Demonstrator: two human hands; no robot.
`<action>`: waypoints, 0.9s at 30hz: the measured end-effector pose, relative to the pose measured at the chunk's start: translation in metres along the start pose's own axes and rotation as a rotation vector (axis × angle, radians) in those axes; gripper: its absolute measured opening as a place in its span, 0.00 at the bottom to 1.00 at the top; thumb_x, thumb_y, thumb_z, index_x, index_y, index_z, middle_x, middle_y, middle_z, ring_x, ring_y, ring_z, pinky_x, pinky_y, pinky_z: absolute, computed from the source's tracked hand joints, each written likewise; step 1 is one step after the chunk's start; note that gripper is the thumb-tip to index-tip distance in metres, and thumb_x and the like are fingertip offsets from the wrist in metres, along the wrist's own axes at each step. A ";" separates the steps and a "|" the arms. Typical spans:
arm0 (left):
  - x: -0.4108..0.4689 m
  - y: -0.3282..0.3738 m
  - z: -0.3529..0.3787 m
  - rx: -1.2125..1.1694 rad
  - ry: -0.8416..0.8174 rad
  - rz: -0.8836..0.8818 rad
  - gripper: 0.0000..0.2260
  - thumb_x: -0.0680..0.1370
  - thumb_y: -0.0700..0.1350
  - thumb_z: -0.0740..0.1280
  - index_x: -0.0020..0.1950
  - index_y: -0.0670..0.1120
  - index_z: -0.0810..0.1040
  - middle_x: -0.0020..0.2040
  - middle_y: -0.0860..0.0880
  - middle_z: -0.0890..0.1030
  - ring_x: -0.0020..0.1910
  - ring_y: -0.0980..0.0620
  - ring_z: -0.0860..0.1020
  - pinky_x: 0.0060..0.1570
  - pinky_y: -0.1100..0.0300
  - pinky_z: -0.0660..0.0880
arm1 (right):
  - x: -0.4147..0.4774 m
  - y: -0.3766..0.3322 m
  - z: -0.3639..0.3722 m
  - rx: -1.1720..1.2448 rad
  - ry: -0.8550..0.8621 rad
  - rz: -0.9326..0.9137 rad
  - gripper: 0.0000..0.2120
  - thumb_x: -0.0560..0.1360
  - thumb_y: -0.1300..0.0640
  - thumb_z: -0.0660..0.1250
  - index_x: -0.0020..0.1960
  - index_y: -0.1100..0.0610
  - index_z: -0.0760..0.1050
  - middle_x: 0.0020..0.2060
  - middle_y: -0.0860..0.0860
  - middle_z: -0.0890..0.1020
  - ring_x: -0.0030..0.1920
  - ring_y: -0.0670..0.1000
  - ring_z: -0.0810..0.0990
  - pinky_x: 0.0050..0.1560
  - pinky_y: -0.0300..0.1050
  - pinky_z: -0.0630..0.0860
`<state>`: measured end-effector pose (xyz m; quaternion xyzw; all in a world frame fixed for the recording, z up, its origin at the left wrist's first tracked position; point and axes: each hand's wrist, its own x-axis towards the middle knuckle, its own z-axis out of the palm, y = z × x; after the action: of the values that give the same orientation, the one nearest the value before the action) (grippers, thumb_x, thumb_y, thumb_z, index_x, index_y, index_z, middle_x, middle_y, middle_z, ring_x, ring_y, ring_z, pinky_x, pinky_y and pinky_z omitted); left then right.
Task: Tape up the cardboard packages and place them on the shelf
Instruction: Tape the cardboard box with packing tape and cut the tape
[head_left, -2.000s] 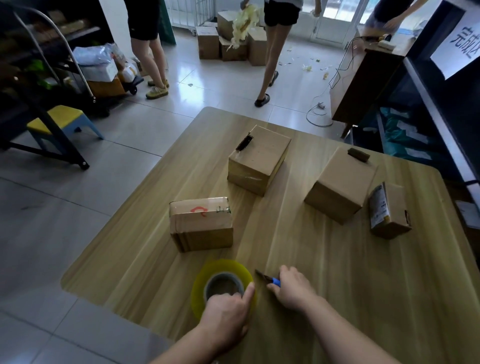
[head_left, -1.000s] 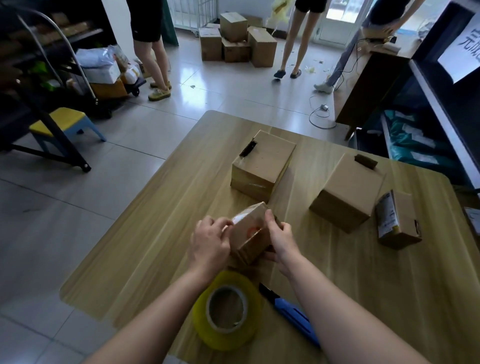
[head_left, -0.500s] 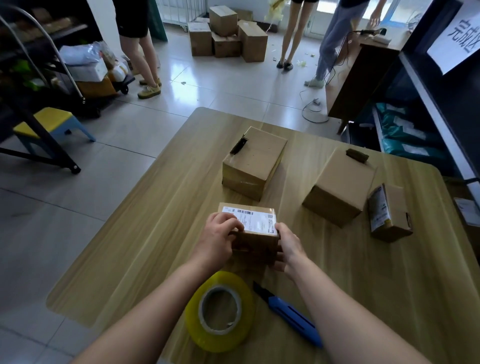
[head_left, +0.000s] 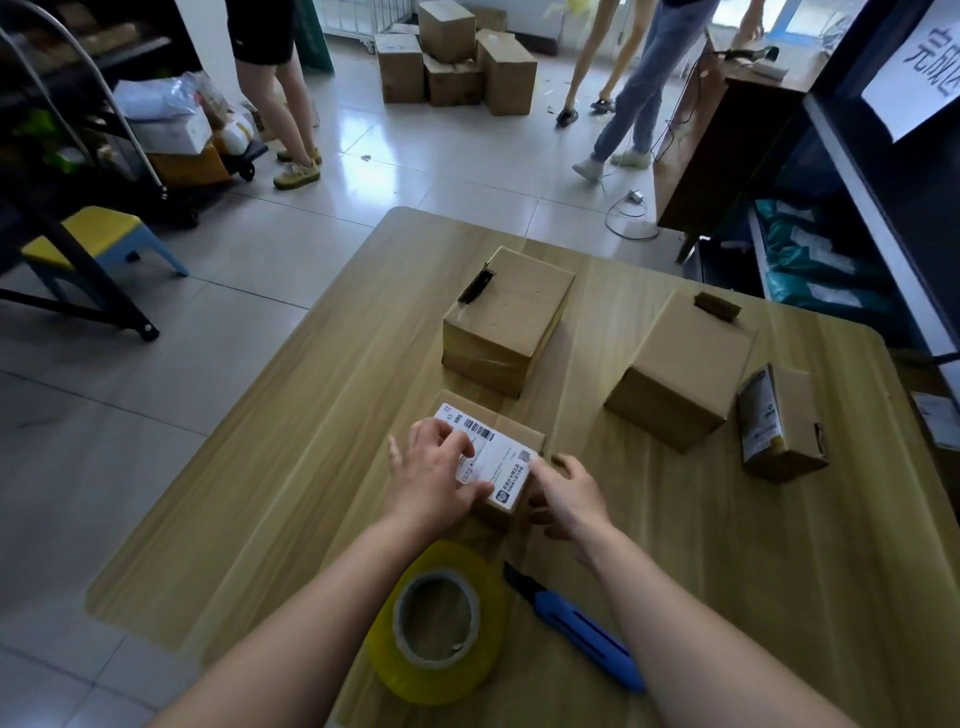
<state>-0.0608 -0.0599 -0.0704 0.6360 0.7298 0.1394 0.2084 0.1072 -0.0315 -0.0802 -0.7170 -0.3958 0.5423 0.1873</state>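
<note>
A small cardboard box (head_left: 501, 460) with a white shipping label on top lies on the wooden table (head_left: 249, 519) in front of me. My left hand (head_left: 434, 480) rests flat on its top, fingers spread over the label. My right hand (head_left: 569, 499) touches the box's right side with loose fingers. Near the table's front edge lie a yellow tape roll (head_left: 485, 657) and a blue utility knife (head_left: 584, 631), both free. A dark shelf unit (head_left: 878, 208) stands at the right.
Farther back on the table sit a taped brown box (head_left: 511, 317), a larger box (head_left: 680, 364) and a small labelled box (head_left: 787, 421). On the floor are stacked cartons (head_left: 452, 57), a yellow stool (head_left: 98, 234), a loaded cart and several standing people.
Both hands left the tape and knife, picked up the small box and flipped it label side up. It now lies turned at an angle, and my grip has loosened.
</note>
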 end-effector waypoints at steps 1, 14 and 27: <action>0.002 0.002 -0.001 0.011 -0.012 0.012 0.19 0.72 0.57 0.72 0.59 0.53 0.74 0.64 0.51 0.67 0.70 0.51 0.60 0.74 0.38 0.42 | 0.000 -0.002 -0.001 -0.044 -0.002 -0.065 0.30 0.77 0.44 0.67 0.76 0.46 0.62 0.69 0.56 0.73 0.64 0.58 0.75 0.61 0.57 0.76; 0.014 0.005 -0.002 -0.140 -0.126 -0.006 0.22 0.79 0.37 0.62 0.70 0.56 0.72 0.80 0.50 0.47 0.78 0.49 0.41 0.74 0.46 0.38 | 0.006 -0.011 -0.006 -0.402 0.117 -0.254 0.09 0.72 0.50 0.68 0.48 0.55 0.74 0.44 0.50 0.79 0.48 0.52 0.78 0.48 0.50 0.78; 0.018 0.024 0.042 0.290 -0.056 -0.010 0.31 0.70 0.57 0.24 0.73 0.51 0.31 0.74 0.51 0.29 0.71 0.52 0.27 0.71 0.43 0.29 | 0.029 -0.013 0.035 -0.437 0.156 -0.385 0.27 0.83 0.45 0.49 0.79 0.54 0.54 0.74 0.56 0.66 0.72 0.58 0.66 0.69 0.52 0.63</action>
<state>-0.0217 -0.0415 -0.0984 0.6594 0.7394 0.0135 0.1353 0.0730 -0.0067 -0.1018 -0.6918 -0.6162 0.3419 0.1576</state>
